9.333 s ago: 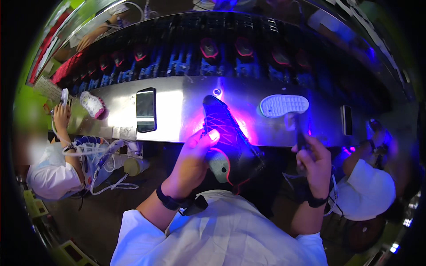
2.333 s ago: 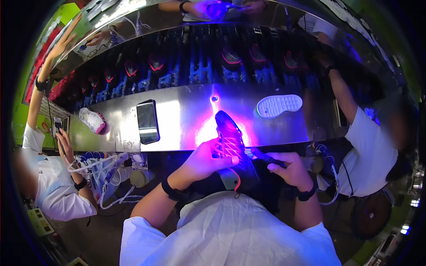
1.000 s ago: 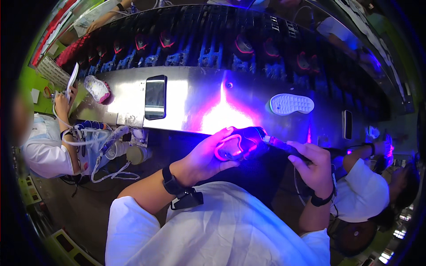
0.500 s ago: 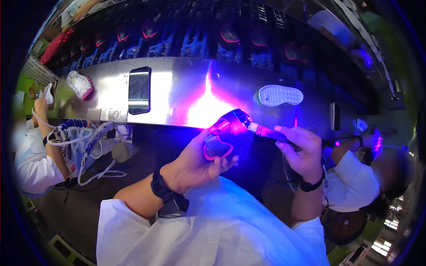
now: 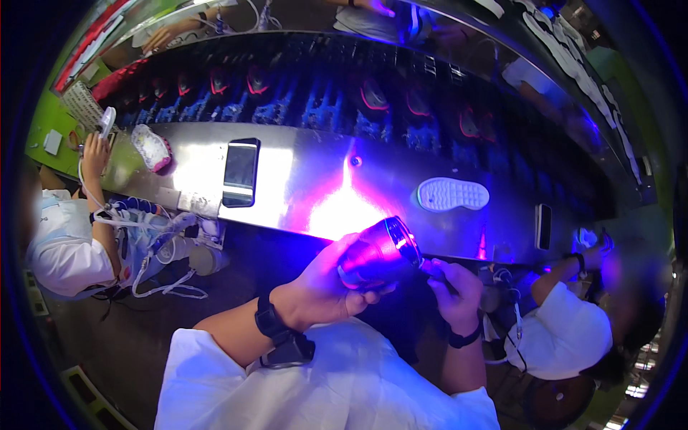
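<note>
In my left hand (image 5: pixel 319 290) is a dark shoe upper (image 5: pixel 376 256), gripped around its side with the fingers wrapped beneath it. Violet and red light washes over it. A slim dark-handled brush (image 5: pixel 435 273) is pinched in my right hand (image 5: pixel 459 295), its tip end close against the upper's edge. The upper partly hides that tip, so contact is hard to tell. Beyond my hands, a white shoe sole (image 5: pixel 453 194) lies tread up on the metal bench (image 5: pixel 287 161).
A phone (image 5: pixel 241 173) and a white-and-pink shoe piece (image 5: pixel 152 149) lie on the bench; another phone (image 5: pixel 544 226) is further right. Behind runs a dark conveyor (image 5: pixel 315 86) carrying shoe uppers. Co-workers sit left (image 5: pixel 72 236) and right (image 5: pixel 570 315). A white hose (image 5: pixel 168 290) hangs at left.
The upper has been turned in my left hand, so its dark opening edge faces right. My right hand has moved down and left with the brush. The whole view has shifted slightly.
</note>
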A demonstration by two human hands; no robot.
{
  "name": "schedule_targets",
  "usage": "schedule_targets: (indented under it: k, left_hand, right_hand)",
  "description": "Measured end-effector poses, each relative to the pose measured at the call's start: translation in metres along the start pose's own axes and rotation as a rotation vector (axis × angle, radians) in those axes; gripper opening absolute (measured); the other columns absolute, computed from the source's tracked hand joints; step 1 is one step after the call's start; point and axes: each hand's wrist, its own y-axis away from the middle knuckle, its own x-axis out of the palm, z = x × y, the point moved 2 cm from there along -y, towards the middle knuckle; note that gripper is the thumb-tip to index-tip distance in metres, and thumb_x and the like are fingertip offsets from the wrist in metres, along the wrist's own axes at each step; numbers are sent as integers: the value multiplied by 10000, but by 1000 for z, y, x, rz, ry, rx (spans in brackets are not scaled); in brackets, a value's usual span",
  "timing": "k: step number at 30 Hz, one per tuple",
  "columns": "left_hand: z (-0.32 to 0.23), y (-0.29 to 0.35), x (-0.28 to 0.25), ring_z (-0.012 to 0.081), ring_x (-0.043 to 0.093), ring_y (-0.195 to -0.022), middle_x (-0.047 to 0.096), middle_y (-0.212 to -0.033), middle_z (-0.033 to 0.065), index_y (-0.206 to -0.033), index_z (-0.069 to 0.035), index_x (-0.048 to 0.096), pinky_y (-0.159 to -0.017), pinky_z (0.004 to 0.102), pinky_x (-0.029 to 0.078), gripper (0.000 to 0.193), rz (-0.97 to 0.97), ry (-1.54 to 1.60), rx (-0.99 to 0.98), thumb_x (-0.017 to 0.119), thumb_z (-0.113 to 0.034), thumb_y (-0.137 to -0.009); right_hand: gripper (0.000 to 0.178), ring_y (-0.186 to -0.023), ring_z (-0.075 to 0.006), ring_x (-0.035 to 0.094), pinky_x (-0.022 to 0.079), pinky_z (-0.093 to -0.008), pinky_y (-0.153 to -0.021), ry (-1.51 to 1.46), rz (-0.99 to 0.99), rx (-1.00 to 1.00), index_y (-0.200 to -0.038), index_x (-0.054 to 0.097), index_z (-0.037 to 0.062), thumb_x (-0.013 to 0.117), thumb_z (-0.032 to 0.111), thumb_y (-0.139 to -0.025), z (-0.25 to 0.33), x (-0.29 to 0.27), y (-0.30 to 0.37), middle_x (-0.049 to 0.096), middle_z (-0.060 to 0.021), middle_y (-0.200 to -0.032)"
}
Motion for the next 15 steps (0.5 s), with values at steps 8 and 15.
schedule_targets:
  k: [8, 15]
  left_hand:
    - [-173, -11, 63, 240, 734, -942, 718, -1113, 91, -1212, -2, 610, -834, 377, 598, 358, -327, -1280, 686, 681, -260, -973]
    - [-358, -5, 169, 386, 724, -1001, 749, -1026, 231, -1164, 16, 704, -906, 466, 567, 545, -1370, -2638, 842, 625, -460, -910]
  right_hand:
    - [422, -882, -184, 706, 559, -311, -806, -296, -148, 465, -1362, 612, -18, 687, 28, -950, -47, 8, 10, 730, -94, -1095]
    - [475, -641, -24, 481, 384, -196, -530, -538, -186, 620, -1432, 538, -4, 645, 1, -969, -35, -1, -5, 652, -15, -958]
